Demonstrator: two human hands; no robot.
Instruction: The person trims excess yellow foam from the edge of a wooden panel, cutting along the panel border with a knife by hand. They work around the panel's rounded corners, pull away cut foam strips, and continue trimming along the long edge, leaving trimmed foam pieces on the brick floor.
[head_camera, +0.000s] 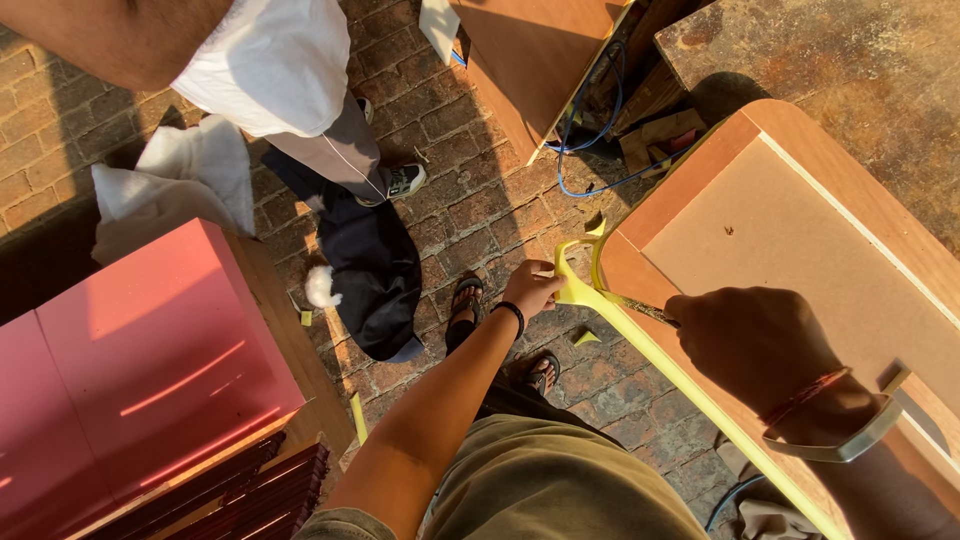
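Brick floor (470, 215) in low sun, with a red panel (140, 350) at left. The left hand (530, 287) pinches a yellow strip (585, 292), fingers closed on its loose curled end. The strip runs along the near edge of the board (780, 240). The right hand (755, 345) is fisted around a thin tool (645, 310), its tip at the strip.
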